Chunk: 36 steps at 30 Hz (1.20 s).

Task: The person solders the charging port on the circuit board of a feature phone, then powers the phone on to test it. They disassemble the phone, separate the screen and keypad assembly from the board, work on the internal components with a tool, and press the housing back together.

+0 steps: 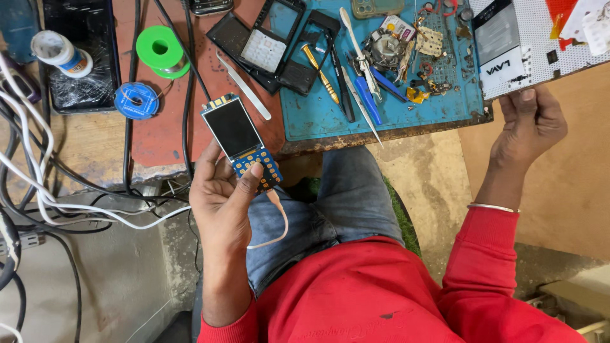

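Blue phone board (pixel 244 143) with a dark screen sits clamped in the left hand (pixel 222 197), thumb on its keypad, near the table (pixel 159 136) edge. At far right, the right hand (pixel 530 124) grips a white box (pixel 534 44).

The box (pixel 540 44) runs off the top and right edges; the right hand (pixel 530 124) covers its lower corner.

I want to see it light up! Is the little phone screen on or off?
Off. The screen of the bare phone board in the left hand is dark, though a white cable is plugged in.
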Available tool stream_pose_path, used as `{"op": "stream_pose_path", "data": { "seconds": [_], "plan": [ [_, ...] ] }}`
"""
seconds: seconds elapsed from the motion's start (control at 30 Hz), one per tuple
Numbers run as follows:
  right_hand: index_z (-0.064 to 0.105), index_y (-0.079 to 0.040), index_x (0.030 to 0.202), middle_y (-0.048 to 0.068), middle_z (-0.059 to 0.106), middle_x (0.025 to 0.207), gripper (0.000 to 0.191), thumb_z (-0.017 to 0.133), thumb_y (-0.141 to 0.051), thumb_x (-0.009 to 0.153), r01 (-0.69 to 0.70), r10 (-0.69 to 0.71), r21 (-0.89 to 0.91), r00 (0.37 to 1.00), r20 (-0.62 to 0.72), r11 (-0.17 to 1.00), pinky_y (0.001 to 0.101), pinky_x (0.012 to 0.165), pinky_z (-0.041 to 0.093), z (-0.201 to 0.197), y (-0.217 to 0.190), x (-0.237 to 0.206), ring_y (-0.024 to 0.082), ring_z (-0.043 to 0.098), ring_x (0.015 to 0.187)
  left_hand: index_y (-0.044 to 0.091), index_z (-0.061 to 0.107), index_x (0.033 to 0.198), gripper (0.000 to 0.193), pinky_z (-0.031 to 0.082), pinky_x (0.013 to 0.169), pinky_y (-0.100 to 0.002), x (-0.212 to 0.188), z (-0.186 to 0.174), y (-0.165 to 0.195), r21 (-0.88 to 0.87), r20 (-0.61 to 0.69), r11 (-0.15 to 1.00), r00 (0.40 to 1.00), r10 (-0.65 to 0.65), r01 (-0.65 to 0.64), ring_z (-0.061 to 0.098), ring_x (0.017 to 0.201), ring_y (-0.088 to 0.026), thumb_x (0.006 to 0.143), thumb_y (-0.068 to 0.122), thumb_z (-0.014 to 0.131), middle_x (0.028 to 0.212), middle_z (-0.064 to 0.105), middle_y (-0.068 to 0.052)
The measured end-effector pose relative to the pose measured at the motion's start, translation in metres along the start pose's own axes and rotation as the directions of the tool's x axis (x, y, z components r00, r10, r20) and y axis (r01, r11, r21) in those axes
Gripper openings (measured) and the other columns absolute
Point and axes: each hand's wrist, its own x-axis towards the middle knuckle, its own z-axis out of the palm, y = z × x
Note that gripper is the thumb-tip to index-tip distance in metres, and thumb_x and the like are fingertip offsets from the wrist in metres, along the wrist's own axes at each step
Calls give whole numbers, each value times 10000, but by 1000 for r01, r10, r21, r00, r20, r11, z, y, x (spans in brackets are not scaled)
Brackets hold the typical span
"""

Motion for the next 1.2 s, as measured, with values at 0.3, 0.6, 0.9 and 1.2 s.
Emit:
{"op": "stream_pose_path", "data": {
  "seconds": [0.3,0.6,0.9,1.2],
  "plan": [
    [652,53,1213,144,750,1166,126,669,-65,1172,-167,166,47,986,31,985,372,920,673,-10,4,22,224,766,1028,-54,421,1522,632,597,938,-328,5,2,-6,1,-3,1000,1000,-28,28,669,1134,-190,942,-129,659,1318,659,-173],
    [698,-4,1145,124,775,1009,103,715,-90,1089,-322,372,201,875,-310,925,364,798,674,-27,-3,10,215,779,872,-53,421,1531,635,611,909,-331,5,0,-5,27,-5,999,1000,-21,21,671,1131,-190,952,-105,677,1337,650,-148],
    [627,-16,1038,57,587,861,150,739,-106,1080,34,6,93,917,-399,995,301,562,445,-30,-30,-12,148,564,675,-69,431,1516,608,610,964,-334,5,0,-8,12,-24,1000,1000,-3,4,688,1142,-196,956,-127,661,1310,672,-162],
    [670,41,1151,134,705,1071,220,672,-129,1011,72,-81,157,995,51,985,321,747,595,124,-64,-77,202,697,867,-45,392,1569,582,564,995,-320,7,4,-13,-97,29,995,999,42,-39,671,1130,-162,1034,-47,622,1261,694,-137]
  ]
}}
